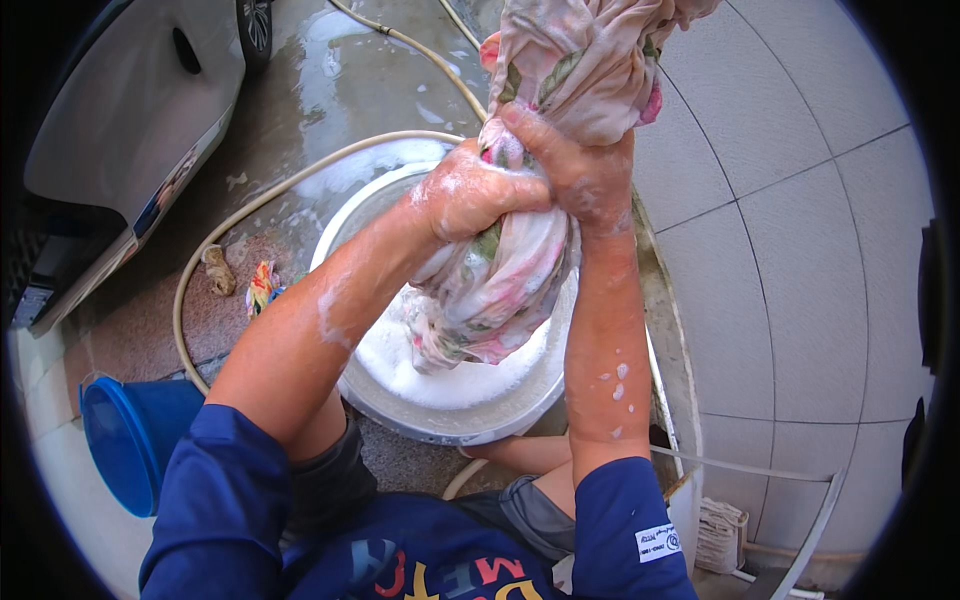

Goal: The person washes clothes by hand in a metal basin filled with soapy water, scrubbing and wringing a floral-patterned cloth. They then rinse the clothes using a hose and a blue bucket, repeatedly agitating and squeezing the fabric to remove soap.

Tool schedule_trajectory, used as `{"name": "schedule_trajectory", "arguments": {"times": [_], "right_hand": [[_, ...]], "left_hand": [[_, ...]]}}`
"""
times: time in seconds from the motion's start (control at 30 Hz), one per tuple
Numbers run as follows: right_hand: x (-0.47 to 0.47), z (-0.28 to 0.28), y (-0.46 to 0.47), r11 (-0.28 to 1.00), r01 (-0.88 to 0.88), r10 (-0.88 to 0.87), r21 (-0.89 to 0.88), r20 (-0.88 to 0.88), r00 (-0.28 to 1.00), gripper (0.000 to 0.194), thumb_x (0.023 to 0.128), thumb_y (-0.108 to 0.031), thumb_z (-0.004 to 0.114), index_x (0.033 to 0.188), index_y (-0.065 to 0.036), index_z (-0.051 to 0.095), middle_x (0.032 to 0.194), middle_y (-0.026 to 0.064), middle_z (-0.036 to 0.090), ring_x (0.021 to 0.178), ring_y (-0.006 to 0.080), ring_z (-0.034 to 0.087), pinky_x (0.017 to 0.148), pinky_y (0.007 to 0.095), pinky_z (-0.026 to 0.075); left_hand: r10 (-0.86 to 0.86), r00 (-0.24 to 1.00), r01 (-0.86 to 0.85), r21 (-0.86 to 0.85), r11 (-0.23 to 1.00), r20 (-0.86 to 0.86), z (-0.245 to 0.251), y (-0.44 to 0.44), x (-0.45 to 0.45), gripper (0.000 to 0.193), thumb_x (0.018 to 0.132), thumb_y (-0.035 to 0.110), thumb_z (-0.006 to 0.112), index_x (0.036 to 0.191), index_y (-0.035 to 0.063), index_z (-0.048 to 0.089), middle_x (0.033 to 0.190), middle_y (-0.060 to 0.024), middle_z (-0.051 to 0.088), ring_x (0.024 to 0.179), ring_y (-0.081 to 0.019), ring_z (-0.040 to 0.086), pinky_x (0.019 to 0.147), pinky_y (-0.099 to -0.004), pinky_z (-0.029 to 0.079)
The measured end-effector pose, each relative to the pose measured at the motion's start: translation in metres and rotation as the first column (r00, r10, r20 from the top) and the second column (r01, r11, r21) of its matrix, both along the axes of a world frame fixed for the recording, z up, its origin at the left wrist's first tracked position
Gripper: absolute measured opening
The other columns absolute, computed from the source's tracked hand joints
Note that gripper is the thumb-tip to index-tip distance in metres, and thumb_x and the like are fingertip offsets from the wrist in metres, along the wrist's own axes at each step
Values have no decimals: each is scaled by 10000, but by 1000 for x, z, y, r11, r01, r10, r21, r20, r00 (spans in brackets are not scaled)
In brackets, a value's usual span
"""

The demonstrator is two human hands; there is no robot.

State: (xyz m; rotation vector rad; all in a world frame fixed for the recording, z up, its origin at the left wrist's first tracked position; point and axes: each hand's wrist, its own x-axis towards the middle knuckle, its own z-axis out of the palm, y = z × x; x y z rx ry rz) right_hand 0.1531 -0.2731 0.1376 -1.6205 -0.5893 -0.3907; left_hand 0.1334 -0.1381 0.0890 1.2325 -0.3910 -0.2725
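Observation:
Both my hands grip one wet, twisted cloth with a pink floral print [517,277]. My left hand [480,191] is shut around its narrow middle. Just above and to the right, my right hand [574,169] holds the same cloth, and the two hands touch. The upper bunch rises past the right hand to the top of the view; the lower bunch hangs over a round metal basin [360,401]. White suds [457,386] fill the visible part of the basin. Foam clings to my hands and forearms.
A pale hose [247,204] curves around the basin's left side. At the left are a blue bucket [139,427], a crumpled brown cloth [217,270], a colourful cloth [261,289] and a parked car [142,97]. A tiled wall [795,285] runs along the right.

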Motion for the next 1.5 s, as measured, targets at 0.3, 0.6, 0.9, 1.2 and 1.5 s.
{"name": "schedule_trajectory", "arguments": {"times": [0.3,0.6,0.9,1.2,1.5], "right_hand": [[-34,-26,19,998,-61,59,-1,-232,971,1118,660,-533,883,1438,30,311,1339,162,509,1189,245,540,1024,369,445],[-34,-45,6,952,-293,306,90,-317,898,993,621,-202,920,1422,-19,362,1308,96,519,1209,215,517,1074,371,402],[-33,-48,12,924,-309,377,227,-394,838,799,665,-114,822,1362,-9,446,1247,80,575,1152,197,564,1004,336,453],[-47,-46,17,962,-124,199,244,-312,929,548,675,-59,739,1195,12,583,1116,84,650,1005,183,635,898,316,506],[-28,-2,-2,988,60,-20,141,-268,963,345,753,-144,760,1040,28,675,943,81,699,826,139,651,740,302,538]], "left_hand": [[328,944,-328,-14,945,16,9,2,5,384,661,193,761,960,-34,679,849,-72,671,761,-163,607,706,-304,509],[351,922,-369,-96,925,-162,26,0,5,282,672,209,711,816,-32,700,779,-83,671,709,-179,605,687,-302,489],[366,928,-373,-132,918,-75,20,5,19,288,675,213,722,821,-35,722,789,-102,689,705,-182,629,694,-308,506],[331,944,-329,-141,934,-4,35,1,7,265,737,207,717,873,-21,722,808,-86,689,746,-167,639,733,-300,518],[191,868,-178,-73,981,458,21,-6,2,1388,533,618,900,1529,-36,189,1474,-242,373,1388,-337,375,1143,-418,325]]}}
